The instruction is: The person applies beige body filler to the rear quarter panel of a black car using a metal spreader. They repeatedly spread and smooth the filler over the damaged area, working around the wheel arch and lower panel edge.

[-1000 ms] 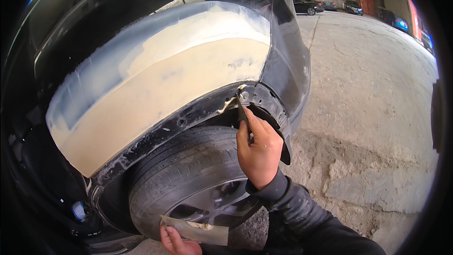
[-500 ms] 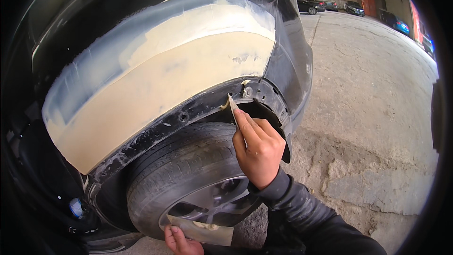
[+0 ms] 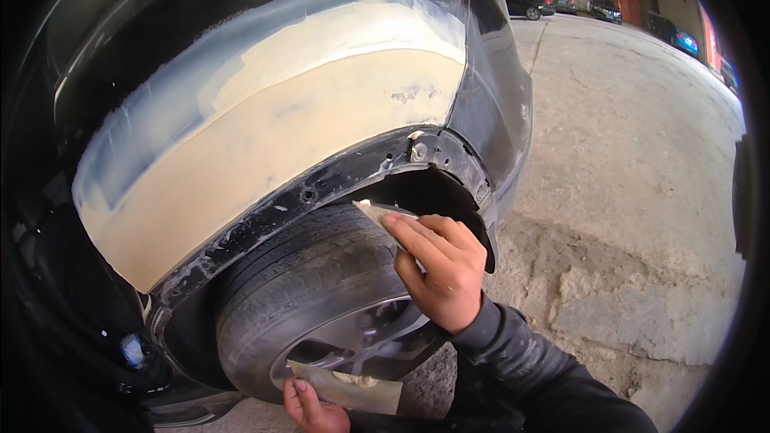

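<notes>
Cream body filler [image 3: 273, 124] covers a wide band of the dark car's rear fender above the wheel arch. My right hand [image 3: 443, 267] grips a putty knife [image 3: 375, 214], its corner smeared with filler, in front of the arch opening and over the tire [image 3: 277, 305]. The blade is apart from the panel. Lower down, beside the wheel rim, my left hand [image 3: 314, 409] pinches a flat scraper plate [image 3: 349, 390] by its left end. A lump of filler lies on that plate. The black arch edge [image 3: 308, 193] has holes and pale smears, with a dab of filler [image 3: 415, 135] near its right end.
The rear bumper [image 3: 493, 96] curves down right of the fender. Cracked concrete ground [image 3: 618, 168] spreads to the right, broken up near the wheel. Several parked cars, one of them black [image 3: 525, 3], stand far off before a building.
My right hand has drawn the putty knife down and left, away from the arch edge. The filler strip at the blade by the arch edge no longer shows there. My left hand barely moved.
</notes>
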`<state>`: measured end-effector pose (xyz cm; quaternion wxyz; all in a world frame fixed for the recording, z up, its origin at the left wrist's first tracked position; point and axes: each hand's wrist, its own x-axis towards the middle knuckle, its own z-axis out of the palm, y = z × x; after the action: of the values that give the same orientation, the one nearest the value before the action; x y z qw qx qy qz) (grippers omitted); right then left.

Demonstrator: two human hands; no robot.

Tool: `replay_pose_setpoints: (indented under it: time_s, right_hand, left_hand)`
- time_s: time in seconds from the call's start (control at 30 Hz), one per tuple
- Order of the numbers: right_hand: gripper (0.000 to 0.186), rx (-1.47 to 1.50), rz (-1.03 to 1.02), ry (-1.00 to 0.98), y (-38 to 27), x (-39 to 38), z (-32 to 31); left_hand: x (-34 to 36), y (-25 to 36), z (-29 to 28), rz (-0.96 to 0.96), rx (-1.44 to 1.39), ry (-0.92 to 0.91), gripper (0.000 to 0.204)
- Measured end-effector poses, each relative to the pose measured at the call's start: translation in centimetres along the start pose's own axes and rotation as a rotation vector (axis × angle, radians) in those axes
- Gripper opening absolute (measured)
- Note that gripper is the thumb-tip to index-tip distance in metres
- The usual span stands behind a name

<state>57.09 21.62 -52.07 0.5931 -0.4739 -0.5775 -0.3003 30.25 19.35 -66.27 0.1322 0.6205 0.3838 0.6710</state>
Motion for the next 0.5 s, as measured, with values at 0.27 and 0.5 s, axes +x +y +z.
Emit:
replay_pose_setpoints:
  time_s: [0.27, 0.5]
  right_hand:
    - [0.037, 1.034, 0.304, -0.536, -3.8, -4.1, -4.0]
    - [0.049, 1.045, 0.221, -0.785, -3.4, -6.9, -5.5]
  left_hand:
    - [2.2, 3.8, 1.4, -0.396, -0.388, 0.052, 0.03]
    - [3.3, 5.4, 2.1, -0.279, -0.306, 0.095, 0.029]
